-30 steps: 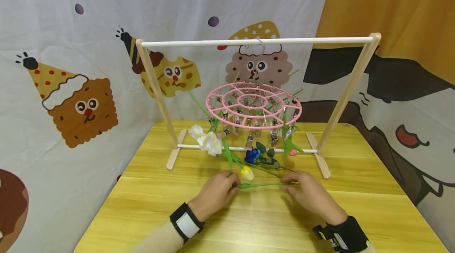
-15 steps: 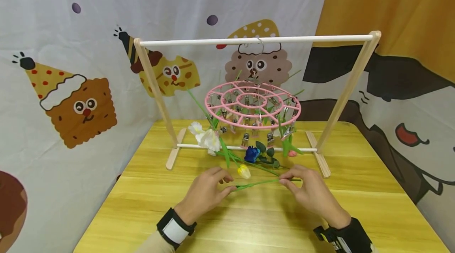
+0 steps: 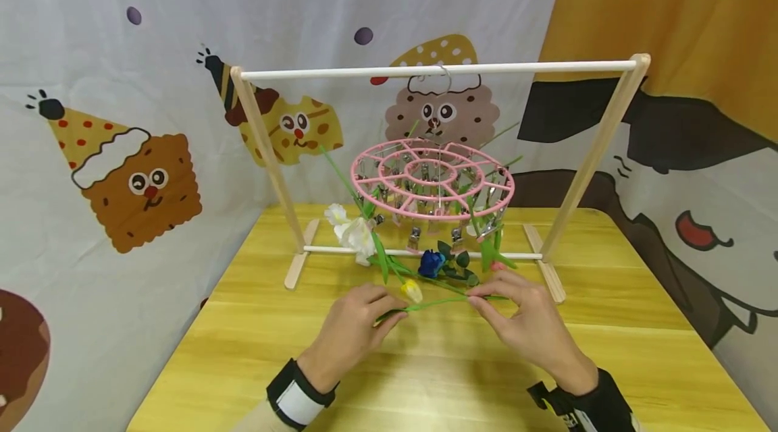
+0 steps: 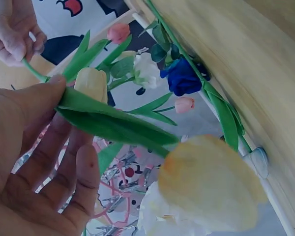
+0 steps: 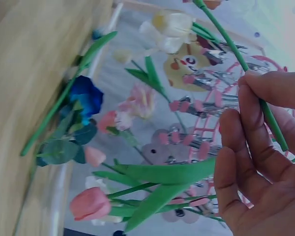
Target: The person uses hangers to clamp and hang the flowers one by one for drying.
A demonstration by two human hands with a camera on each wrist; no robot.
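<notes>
My left hand (image 3: pixel 352 324) pinches a pale yellow artificial tulip (image 4: pixel 211 184) at its green leaf (image 4: pixel 113 120), thumb against fingers. The bloom is hidden behind that hand in the head view. Farther along the thin green stem (image 3: pixel 434 304), my right hand (image 3: pixel 529 317) pinches it close to its cut end, with the other fingers loosely bent. The stem runs almost level between the hands, low over the table. Just beyond the left fingertips is another yellow tulip (image 3: pixel 411 291). A blue rose (image 3: pixel 432 263) with dark leaves lies behind it.
A wooden rack (image 3: pixel 592 155) stands on the wooden table (image 3: pixel 425 378). From its top bar hangs a round pink clip hanger (image 3: pixel 433 216), with several flowers clipped on. White flowers (image 3: pixel 357 236) hang at its left and a pink tulip (image 5: pixel 90 203) at its right.
Both hands have shifted left, and the right has moved slightly farther from me. The held stem now slants up to the right. The hanger has turned a little.
</notes>
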